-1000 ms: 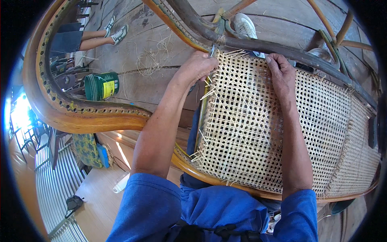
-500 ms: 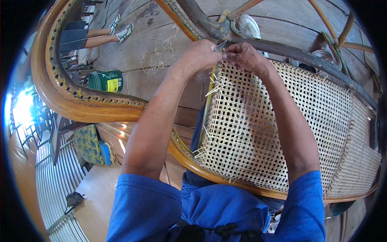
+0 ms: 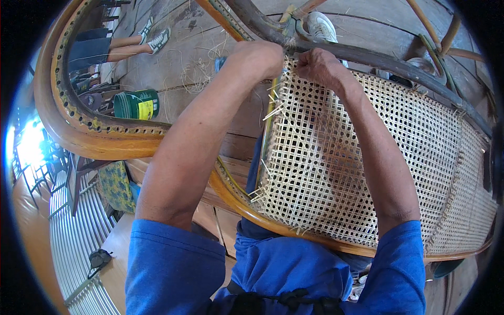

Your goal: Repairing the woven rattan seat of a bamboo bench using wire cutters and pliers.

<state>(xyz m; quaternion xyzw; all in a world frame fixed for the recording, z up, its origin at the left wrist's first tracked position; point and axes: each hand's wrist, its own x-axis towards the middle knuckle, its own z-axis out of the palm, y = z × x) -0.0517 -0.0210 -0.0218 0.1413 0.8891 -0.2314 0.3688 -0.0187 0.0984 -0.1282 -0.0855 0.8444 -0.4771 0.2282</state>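
A woven cane panel point(image 3: 325, 152) with square-holed mesh lies over the seat of a curved wooden chair frame point(image 3: 231, 189). Loose cane ends point(image 3: 273, 112) stick out along its left edge. My left hand point(image 3: 265, 60) is closed in a fist at the panel's far left corner; the metal-bladed tool seen in it earlier is hidden now. Something blue point(image 3: 220, 64) shows just behind that fist, possibly the tool's handle. My right hand point(image 3: 321, 68) is closed at the panel's far edge, slightly right of the left. What its fingers grip is hidden.
A dark pole point(image 3: 367, 60) runs along the panel's far side. The frame's curved back point(image 3: 79, 139), lined with holes, rises at left. Beyond are a green bucket point(image 3: 135, 105), cane scraps point(image 3: 197, 73) on the plank floor, and another person's legs point(image 3: 126, 43). A shoe point(image 3: 321, 26) stands beyond the pole.
My left hand has turned and moved slightly up and left, hiding the blade. My right hand has drawn apart from it a little. The view has shifted slightly.
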